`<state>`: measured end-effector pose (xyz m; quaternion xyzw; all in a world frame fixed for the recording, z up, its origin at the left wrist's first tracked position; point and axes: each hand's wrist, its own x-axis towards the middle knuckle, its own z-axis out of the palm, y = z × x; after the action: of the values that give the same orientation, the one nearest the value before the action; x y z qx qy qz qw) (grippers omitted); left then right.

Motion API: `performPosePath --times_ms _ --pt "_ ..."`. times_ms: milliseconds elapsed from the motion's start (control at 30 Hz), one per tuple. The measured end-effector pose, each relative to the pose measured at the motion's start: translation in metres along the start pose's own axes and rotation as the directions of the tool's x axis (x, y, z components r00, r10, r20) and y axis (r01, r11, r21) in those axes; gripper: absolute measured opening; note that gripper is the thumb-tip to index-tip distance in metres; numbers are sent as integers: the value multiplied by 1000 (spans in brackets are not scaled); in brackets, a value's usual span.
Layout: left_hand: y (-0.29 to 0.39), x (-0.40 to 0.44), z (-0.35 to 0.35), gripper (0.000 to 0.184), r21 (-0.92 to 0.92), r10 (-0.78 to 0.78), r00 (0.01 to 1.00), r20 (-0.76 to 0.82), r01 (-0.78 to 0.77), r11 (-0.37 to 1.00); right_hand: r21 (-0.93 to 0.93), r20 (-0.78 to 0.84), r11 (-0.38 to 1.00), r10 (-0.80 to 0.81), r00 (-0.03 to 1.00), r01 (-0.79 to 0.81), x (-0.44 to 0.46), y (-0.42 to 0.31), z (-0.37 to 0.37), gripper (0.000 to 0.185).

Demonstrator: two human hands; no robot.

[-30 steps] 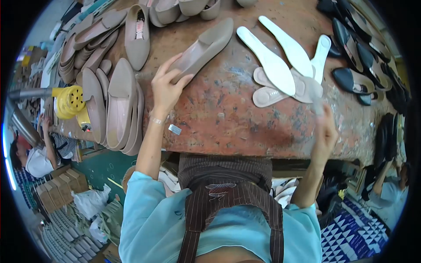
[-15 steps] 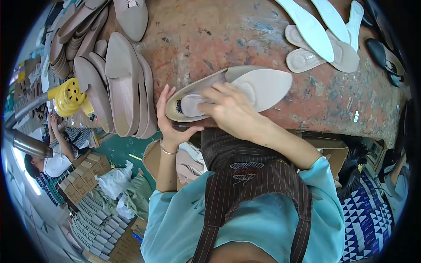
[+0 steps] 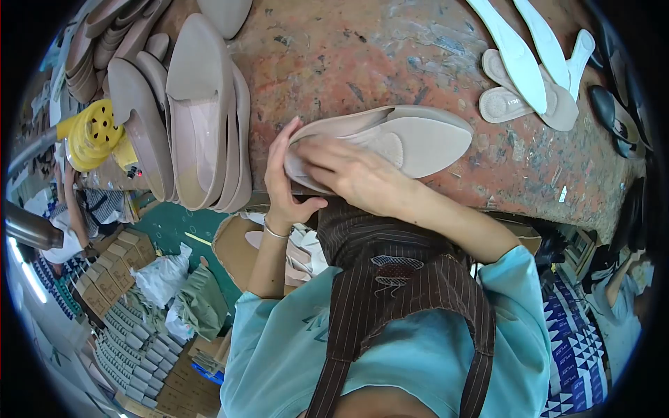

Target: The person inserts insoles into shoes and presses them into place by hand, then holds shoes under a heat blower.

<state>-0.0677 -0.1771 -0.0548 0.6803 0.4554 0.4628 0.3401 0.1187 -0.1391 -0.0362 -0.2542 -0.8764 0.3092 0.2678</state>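
A beige pointed flat shoe [image 3: 421,114] lies at the near edge of the workbench, its toe to the right. My left hand [image 3: 282,188] grips the heel end, fingers along the back and thumb on the near side. A pale insole [image 3: 433,145] with a round textured pad runs from inside the shoe out over the top of its toe. My right hand [image 3: 362,177] presses on the insole's heel part inside the shoe. Motion smears those fingertips, and they hide the heel seat.
Beige shoes [image 3: 198,104] stand nested at the left beside a yellow lamp head [image 3: 93,136]. White and beige insoles [image 3: 512,66] lie at the back right, near black shoes [image 3: 610,111]. A cardboard box [image 3: 233,251] sits below the bench edge. Co-workers are at both sides.
My right hand has slid left along the insole toward the heel, and its fingers are now blurred. The shoe's toe shows more behind the insole. The view has shifted slightly.
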Motion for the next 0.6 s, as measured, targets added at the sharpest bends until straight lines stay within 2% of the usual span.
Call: performPosePath --times_ms 33,133,167,267,333,367,467,500,533,567,600 --pt "0 3 -2 86 21 9 999 32 -10 1000 -1 19 995 -103 994 103 1 3 3 34" --pt "2 7 -7 58 155 32 997 74 -43 987 -53 140 999 7 990 0 3 -2 8 37" --pt "2 5 -3 40 151 -17 1000 21 14 988 -33 83 998 58 995 -55 2 -7 9 35" --pt "-1 0 2 27 98 -7 997 -71 14 995 -277 40 948 173 984 -156 -16 -20 3 33" --pt "2 0 3 22 63 -54 993 -108 61 996 -351 61 908 264 963 -227 -34 -21 -26 30" --pt "2 -1 5 22 70 -63 991 -115 71 995 -390 15 892 254 967 -228 -37 -23 -27 30" --pt "15 3 13 22 51 -83 988 -131 91 995 -433 89 875 283 955 -219 -23 -30 -37 32" --pt "23 1 20 26 41 -90 985 -149 97 994 -391 44 885 291 956 -252 -25 -21 -41 34" --pt "32 -5 29 30 33 -104 980 -167 111 993 -513 -143 773 351 925 -373 -20 -11 -48 38" --pt "46 -15 42 42 121 -156 979 -134 173 977 -556 -449 705 190 873 -440 -13 -3 -63 40" --pt "58 -24 58 54 211 -217 971 -102 234 949 -595 -582 573 176 794 -563 -2 15 -73 41"
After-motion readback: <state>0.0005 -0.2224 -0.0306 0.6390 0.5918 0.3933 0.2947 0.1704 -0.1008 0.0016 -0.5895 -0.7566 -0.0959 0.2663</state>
